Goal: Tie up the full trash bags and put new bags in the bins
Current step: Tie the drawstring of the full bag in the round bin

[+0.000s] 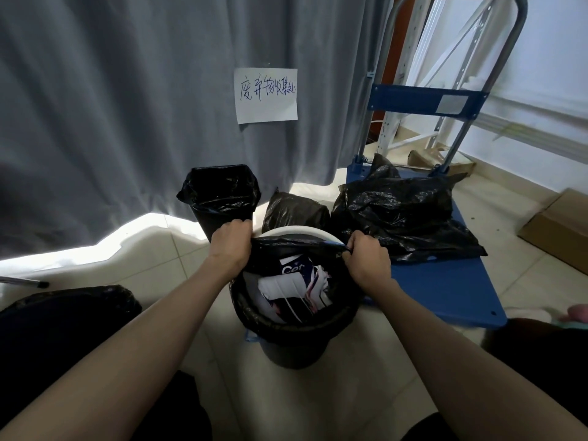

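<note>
A round dark bin (292,351) stands on the floor in front of me, lined with a black trash bag (286,323) full of paper and packaging (296,288). My left hand (230,241) grips the far left edge of the bag's rim. At the far right edge, my right hand (367,257) grips the same rim. The plastic is stretched taut between them, lifted off the bin's far side. Behind, a second bin (219,198) holds a black liner that looks unfilled.
A blue platform trolley (445,288) at right carries a filled black bag (401,214); another black bag (294,211) sits behind the bin. More black plastic (73,300) lies at lower left. A grey curtain (127,106) with a paper sign (266,95) hangs behind. A cardboard box (560,230) lies far right.
</note>
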A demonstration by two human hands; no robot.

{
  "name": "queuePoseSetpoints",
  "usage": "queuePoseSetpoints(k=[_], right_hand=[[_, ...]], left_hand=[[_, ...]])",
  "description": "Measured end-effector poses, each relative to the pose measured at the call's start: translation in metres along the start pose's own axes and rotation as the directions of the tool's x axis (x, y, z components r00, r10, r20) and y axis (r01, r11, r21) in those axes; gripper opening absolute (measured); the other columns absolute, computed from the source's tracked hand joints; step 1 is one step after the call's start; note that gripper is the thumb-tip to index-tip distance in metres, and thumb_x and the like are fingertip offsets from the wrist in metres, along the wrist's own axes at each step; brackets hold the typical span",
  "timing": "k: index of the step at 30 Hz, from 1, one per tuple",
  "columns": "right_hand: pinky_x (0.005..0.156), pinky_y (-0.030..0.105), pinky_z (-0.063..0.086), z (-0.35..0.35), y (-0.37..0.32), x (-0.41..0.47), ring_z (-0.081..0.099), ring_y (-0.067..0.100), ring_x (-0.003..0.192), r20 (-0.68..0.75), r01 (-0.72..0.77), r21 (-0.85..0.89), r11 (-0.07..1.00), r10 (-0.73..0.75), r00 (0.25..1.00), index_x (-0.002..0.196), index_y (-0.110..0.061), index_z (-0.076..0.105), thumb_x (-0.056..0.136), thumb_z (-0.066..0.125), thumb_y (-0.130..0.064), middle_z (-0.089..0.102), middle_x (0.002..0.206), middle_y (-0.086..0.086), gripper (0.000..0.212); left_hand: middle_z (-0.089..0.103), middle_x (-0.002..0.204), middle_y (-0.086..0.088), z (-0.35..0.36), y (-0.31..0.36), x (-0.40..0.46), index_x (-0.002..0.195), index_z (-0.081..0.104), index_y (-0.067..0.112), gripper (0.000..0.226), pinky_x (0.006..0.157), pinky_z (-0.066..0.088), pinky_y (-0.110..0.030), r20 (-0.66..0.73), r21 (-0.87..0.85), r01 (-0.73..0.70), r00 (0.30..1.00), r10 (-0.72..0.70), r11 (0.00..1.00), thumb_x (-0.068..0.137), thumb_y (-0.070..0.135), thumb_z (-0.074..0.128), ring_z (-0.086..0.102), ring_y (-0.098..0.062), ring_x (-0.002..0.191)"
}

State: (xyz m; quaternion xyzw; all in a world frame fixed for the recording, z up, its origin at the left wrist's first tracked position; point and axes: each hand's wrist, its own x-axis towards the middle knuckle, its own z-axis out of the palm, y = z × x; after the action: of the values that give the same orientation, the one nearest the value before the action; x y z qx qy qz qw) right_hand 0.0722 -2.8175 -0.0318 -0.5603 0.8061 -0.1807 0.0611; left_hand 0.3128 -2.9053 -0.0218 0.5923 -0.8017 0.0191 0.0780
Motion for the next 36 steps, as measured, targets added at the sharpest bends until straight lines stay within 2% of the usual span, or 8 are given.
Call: queuePoseSetpoints(k=[6,9,12,18,22,26,31,36], right_hand=[[0.067,0.035,0.038,-0.019,-0.005,-0.012,0.060,0.033,0.091,-0.046,0.034,-0.012,0.999,-0.034,0.998,0.099,-0.014,0.050,0.091,0.057,-0.019,0.061,0.099,0.008,0.011],[0.077,0.040,0.044,-0.022,-0.008,-0.022,0.054,0.034,0.107,0.058,0.026,-0.010,1.000,-0.025,0.998,0.113,-0.011,0.051,0.090,0.061,-0.027,0.056,0.114,0.011,0.030],[0.090,0.046,0.044,-0.021,-0.005,-0.033,0.049,0.039,0.117,0.169,-0.050,-0.030,0.998,0.055,0.984,0.123,-0.007,0.043,0.089,0.061,-0.023,0.050,0.125,0.017,0.042],[0.076,0.041,0.042,-0.013,0.000,-0.049,0.057,0.039,0.105,0.163,-0.032,-0.068,0.997,0.042,0.986,0.112,-0.008,0.043,0.089,0.054,-0.008,0.057,0.116,0.017,0.025],[0.073,0.042,0.041,-0.008,-0.006,-0.057,0.057,0.039,0.103,0.149,0.022,-0.102,0.995,-0.007,0.989,0.112,-0.009,0.044,0.088,0.053,-0.004,0.053,0.117,0.015,0.027],[0.068,0.041,0.039,-0.008,-0.012,-0.063,0.058,0.038,0.098,0.066,0.041,-0.117,0.992,-0.034,0.997,0.114,-0.010,0.046,0.088,0.052,-0.001,0.049,0.116,0.013,0.028],[0.060,0.039,0.037,-0.024,-0.028,-0.067,0.060,0.036,0.081,-0.116,0.096,-0.084,0.992,-0.105,0.988,0.109,-0.015,0.044,0.087,0.054,0.000,0.047,0.111,0.009,0.029],[0.058,0.036,0.037,-0.035,-0.035,-0.073,0.046,0.026,0.066,-0.086,0.193,0.000,0.981,-0.192,0.978,0.117,-0.016,0.043,0.085,0.054,0.001,0.037,0.115,0.008,0.037]], left_hand=[[0.053,0.111,-0.012,-0.010,0.000,-0.011,0.108,0.053,0.007,0.024,0.072,0.045,-0.041,0.033,-0.023,-0.004,0.999,0.005,1.000,0.087,0.014,0.063,0.059,-0.037,0.100],[0.050,0.117,-0.013,-0.010,0.001,-0.017,0.118,0.048,0.007,0.035,0.077,0.046,-0.042,0.091,-0.043,-0.009,0.996,0.013,0.999,0.088,0.015,0.063,0.055,-0.035,0.106],[0.052,0.121,-0.016,-0.008,-0.003,-0.025,0.125,0.044,0.006,0.039,0.083,0.047,-0.044,0.161,-0.089,0.055,0.986,-0.041,0.995,0.088,0.008,0.058,0.055,-0.037,0.110],[0.055,0.116,-0.019,-0.002,-0.007,-0.037,0.110,0.057,0.002,0.025,0.084,0.047,-0.042,0.188,-0.123,0.096,0.980,-0.072,0.988,0.085,0.003,0.055,0.057,-0.038,0.107],[0.056,0.111,-0.019,-0.005,-0.004,-0.039,0.102,0.065,-0.001,0.022,0.083,0.049,-0.041,0.181,-0.102,0.099,0.980,-0.080,0.990,0.083,0.008,0.060,0.059,-0.038,0.102],[0.059,0.111,-0.021,-0.012,0.002,-0.043,0.106,0.058,0.003,0.021,0.075,0.045,-0.041,0.161,-0.105,0.131,0.981,-0.113,0.986,0.086,0.007,0.057,0.059,-0.041,0.102],[0.059,0.106,-0.018,-0.028,0.012,-0.050,0.111,0.045,0.005,0.026,0.066,0.040,-0.042,-0.030,-0.092,0.031,0.999,-0.033,0.995,0.086,0.001,0.051,0.059,-0.042,0.093],[0.051,0.109,-0.013,-0.042,0.012,-0.054,0.110,0.044,0.008,0.031,0.063,0.041,-0.043,-0.070,-0.140,-0.044,0.997,0.035,0.989,0.083,-0.001,0.054,0.057,-0.041,0.085]])
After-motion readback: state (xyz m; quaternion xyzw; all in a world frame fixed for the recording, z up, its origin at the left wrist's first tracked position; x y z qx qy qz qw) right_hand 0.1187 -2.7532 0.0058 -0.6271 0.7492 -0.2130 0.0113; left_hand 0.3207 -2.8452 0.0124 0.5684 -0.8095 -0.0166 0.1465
